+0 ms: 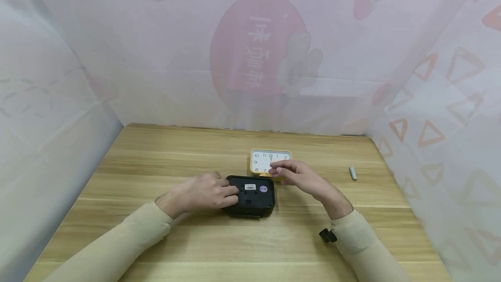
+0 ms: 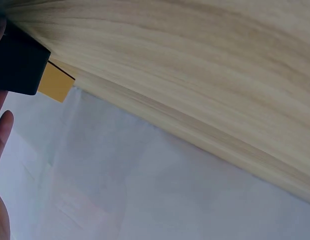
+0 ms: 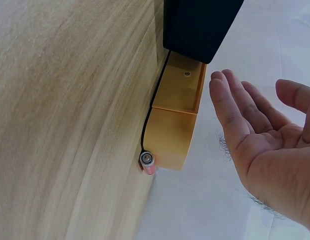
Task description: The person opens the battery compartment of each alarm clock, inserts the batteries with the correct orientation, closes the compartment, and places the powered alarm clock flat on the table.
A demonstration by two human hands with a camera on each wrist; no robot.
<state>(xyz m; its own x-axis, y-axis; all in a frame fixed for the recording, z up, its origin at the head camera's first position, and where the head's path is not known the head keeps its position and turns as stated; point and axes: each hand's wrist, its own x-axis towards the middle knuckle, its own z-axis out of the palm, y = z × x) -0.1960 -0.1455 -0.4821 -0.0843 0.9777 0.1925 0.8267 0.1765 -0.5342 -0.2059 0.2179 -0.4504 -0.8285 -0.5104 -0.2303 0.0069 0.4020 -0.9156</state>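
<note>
A black box-shaped device (image 1: 256,193) lies on the table with its back upward, showing a white barcode label (image 1: 250,187) and a round purple sticker (image 1: 263,189). My left hand (image 1: 209,191) grips its left side, fingers bent over the back. In the left wrist view, fingers (image 2: 2,132) show beside the dark casing. Just behind the device is a yellow-framed clock (image 1: 260,161), white dial up. My right hand (image 1: 299,179) hovers over the clock's lower right, partly covering it. Its fingers are relaxed and hold nothing, as the right wrist view shows.
A small battery (image 1: 353,173) lies on the wooden table (image 1: 156,151) to the right of the clock. Pale printed sheets (image 1: 176,82) enclose the back and both sides. A black piece (image 1: 328,235) sticks out from the right sleeve.
</note>
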